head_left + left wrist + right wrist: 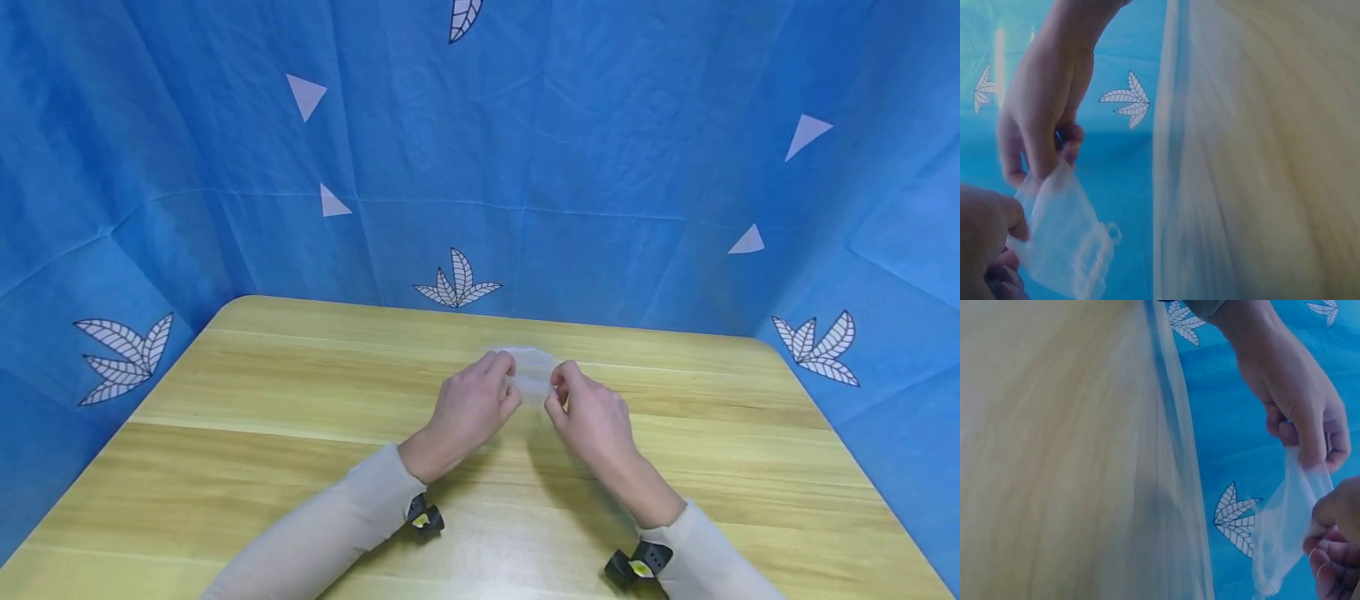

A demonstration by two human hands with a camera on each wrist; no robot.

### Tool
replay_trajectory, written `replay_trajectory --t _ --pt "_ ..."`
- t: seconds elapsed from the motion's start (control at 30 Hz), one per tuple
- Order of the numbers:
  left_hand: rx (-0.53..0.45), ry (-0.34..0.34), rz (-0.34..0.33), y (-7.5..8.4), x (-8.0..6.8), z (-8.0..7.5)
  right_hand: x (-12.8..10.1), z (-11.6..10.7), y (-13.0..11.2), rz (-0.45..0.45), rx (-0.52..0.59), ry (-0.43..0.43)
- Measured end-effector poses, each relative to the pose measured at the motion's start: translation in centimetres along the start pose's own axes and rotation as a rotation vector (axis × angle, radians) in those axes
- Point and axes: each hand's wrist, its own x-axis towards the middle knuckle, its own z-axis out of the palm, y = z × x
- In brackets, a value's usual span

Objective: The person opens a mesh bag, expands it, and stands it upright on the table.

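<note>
A sheer white pouch (532, 372) is stretched between both hands above the far middle of the table. My left hand (472, 402) pinches its left side between thumb and fingers. The right hand (592, 414) grips the opposite side the same way. Up close in the left wrist view, the thin pouch (1063, 228) shows a gathered lower edge with a small loop. There the right hand (1044, 106) comes in from above. In the right wrist view, the cloth (1288, 525) hangs from the left hand (1297, 394), with the right hand (1338, 537) at the lower right.
The wood-grain table (262, 400) has rounded far corners. A blue curtain (600, 150) with white leaf and triangle prints stands behind it and along both sides. A black wrist strap (425, 515) is on the left sleeve, another band (637, 565) on the right.
</note>
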Motion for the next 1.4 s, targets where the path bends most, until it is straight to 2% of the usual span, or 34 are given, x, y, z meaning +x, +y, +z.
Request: replay_trajectory --t 0.2,0.3,0.43,0.53,0.73,1.0,1.07,1.2,1.3,1.4 --pt "0.037 -0.025 0.007 -0.01 -0.08 0.04 0.03 0.06 -0.10 -0.032 0.002 -0.008" --pt "0.039 -0.027 0.037 0.01 -0.12 0.12 -0.08 0.13 -0.14 -0.066 -0.012 0.021" --pt "0.022 -0.008 0.098 0.13 -0.16 0.16 -0.26 0.29 -0.10 -0.160 -0.056 0.078" --pt "0.004 0.004 0.104 0.22 -0.18 0.14 -0.32 0.48 0.00 -0.214 -0.076 0.126" --pt "0.057 -0.033 -0.016 0.22 -0.07 0.00 -0.25 0.54 0.15 -0.221 -0.063 0.191" --pt "0.073 -0.166 -0.140 0.15 0.13 -0.25 -0.16 0.53 0.39 -0.197 -0.036 0.239" --pt "0.034 -0.214 -0.180 0.15 0.23 -0.40 -0.14 0.59 0.45 -0.195 -0.028 0.259" --pt "-0.157 -0.271 -0.241 0.05 0.40 -0.34 -0.10 0.80 0.47 -0.199 -0.003 0.279" --pt "-0.251 -0.244 -0.241 -0.03 0.47 -0.24 -0.08 0.89 0.41 -0.199 0.011 0.265" --pt "-0.235 -0.196 -0.235 0.02 0.53 -0.37 -0.12 0.92 0.31 -0.181 0.016 0.225"
